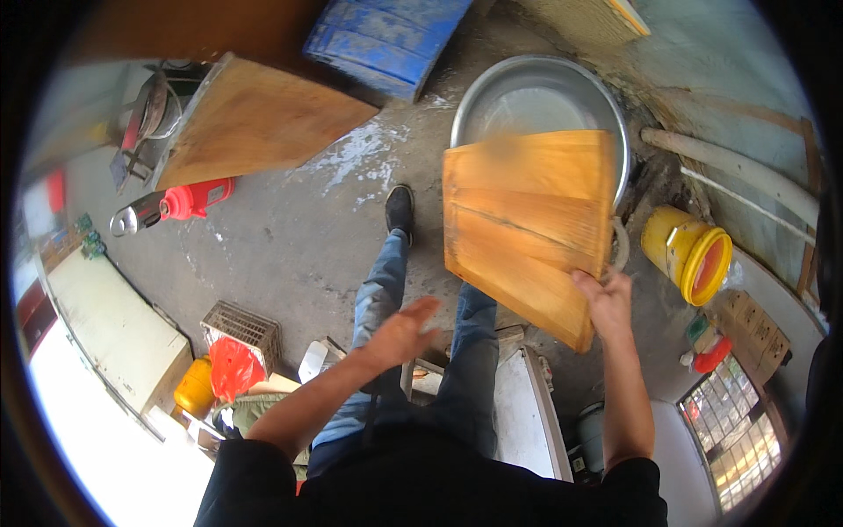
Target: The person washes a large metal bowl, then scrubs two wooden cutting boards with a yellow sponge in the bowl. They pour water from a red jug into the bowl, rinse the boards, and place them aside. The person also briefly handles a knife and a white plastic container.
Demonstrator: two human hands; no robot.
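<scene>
My right hand (607,303) grips the near right edge of a wooden board (527,217) made of joined planks, thumb on top and fingers beneath. The board is lifted in front of me, and a dark crack or seam runs across its face. It hides the lower part of a large round metal basin (537,99) on the floor. To the left of the board, my left hand (403,332) hangs in the air with nothing in it, its fingers spread and slightly blurred.
A wooden tabletop (263,125) and a blue panel (382,43) stand ahead. On the right is a yellow bucket (681,253). Red and steel bottles (197,197) are at left. A plastic crate (247,329) with a red bag (230,369) and a white-topped stand (527,415) are close to my legs.
</scene>
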